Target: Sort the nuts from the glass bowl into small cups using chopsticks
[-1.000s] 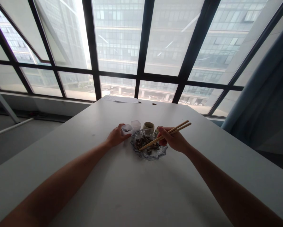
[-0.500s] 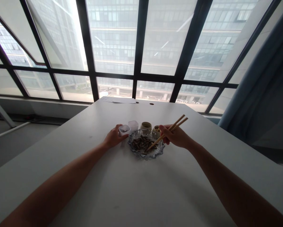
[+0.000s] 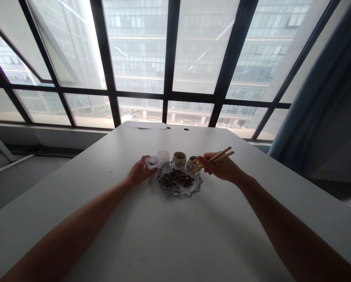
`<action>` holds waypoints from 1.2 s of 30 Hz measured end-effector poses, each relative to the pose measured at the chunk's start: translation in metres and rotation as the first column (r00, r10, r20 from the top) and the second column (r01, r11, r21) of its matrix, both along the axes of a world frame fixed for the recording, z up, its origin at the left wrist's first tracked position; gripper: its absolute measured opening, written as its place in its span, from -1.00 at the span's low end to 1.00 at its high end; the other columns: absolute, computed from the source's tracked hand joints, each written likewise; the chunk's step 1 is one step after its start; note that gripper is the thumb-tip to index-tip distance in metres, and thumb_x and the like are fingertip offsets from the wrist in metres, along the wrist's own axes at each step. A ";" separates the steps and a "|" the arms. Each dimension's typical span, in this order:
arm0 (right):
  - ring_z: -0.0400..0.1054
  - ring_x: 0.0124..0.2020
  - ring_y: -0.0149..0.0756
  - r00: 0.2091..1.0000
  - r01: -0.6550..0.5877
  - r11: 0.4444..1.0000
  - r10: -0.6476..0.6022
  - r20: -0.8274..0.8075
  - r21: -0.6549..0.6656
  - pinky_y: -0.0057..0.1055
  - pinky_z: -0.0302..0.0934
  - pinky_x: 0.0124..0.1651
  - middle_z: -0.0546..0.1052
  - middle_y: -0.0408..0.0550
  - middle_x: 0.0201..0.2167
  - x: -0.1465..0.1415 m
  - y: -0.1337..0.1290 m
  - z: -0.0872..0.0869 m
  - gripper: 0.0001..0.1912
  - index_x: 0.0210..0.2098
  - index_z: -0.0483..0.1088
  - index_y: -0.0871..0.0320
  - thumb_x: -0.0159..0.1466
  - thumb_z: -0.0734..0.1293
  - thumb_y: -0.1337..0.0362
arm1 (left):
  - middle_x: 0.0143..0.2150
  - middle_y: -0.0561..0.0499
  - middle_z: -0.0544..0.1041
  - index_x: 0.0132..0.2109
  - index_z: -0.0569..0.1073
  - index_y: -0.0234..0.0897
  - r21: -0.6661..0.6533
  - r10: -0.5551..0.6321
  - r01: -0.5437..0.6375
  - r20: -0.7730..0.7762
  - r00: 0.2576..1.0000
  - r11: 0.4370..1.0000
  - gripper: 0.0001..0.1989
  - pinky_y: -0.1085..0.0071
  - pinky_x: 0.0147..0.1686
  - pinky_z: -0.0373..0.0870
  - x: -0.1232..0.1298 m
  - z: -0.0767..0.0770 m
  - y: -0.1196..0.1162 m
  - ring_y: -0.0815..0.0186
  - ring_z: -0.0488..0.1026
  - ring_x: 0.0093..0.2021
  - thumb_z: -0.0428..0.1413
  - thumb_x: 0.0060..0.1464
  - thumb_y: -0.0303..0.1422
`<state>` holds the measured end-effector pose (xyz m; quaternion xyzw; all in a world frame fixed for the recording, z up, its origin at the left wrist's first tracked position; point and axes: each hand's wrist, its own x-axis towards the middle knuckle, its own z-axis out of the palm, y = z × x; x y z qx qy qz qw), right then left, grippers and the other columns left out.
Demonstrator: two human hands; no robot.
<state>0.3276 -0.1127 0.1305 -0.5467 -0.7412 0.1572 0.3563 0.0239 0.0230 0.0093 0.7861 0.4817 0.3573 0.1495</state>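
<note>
Two round pots (image 3: 179, 159) just behind the glass bowl (image 3: 180, 194), left grip (image 3: 137, 172) around a white cup (image 3: 152, 167), right grip (image 3: 222, 167) around chopsticks (image 3: 224, 155).

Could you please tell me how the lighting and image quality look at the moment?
Head view: bright, hazy window with pale reflected streaks; dim foreground, forearms dark; soft shadows on the white table; wide-angle stretch toward the edges; fine detail in the glass bowl indistinct.
</note>
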 end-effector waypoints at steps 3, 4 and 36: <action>0.35 -0.69 -0.36 0.997 -0.072 0.997 0.073 0.041 -0.022 -0.49 0.18 -0.65 0.49 -0.07 -0.69 0.001 0.004 -0.005 -0.42 -0.56 0.43 0.15 0.26 0.26 -0.22 | -0.09 -0.15 0.60 0.18 0.30 -0.25 0.006 0.005 -0.005 -0.002 1.000 1.000 -0.31 0.23 -0.10 0.47 0.000 -0.001 0.001 0.09 0.56 -0.09 0.23 -0.02 -0.02; 0.34 -0.69 -0.37 0.994 -0.096 0.995 0.097 0.041 -0.027 -0.49 0.17 -0.64 0.49 -0.08 -0.69 0.001 0.005 -0.007 -0.43 -0.56 0.43 0.15 0.26 0.26 -0.21 | -0.09 -0.14 0.60 0.18 0.30 -0.24 0.008 0.007 -0.007 -0.001 1.000 1.000 -0.32 0.23 -0.10 0.47 0.000 -0.001 0.001 0.09 0.56 -0.09 0.23 -0.02 -0.03; 0.27 -0.72 -0.32 0.493 0.201 0.963 -0.258 -0.831 -0.180 -0.37 0.17 -0.69 0.45 -0.06 -0.71 -0.005 0.012 -0.110 -0.40 -0.52 0.37 0.11 0.02 0.39 -0.35 | 0.06 -0.12 0.50 0.11 0.32 -0.16 0.213 -0.066 0.071 -0.028 0.997 0.974 -0.41 0.15 0.10 0.40 0.002 0.002 -0.004 0.05 0.43 0.11 0.31 -0.07 -0.28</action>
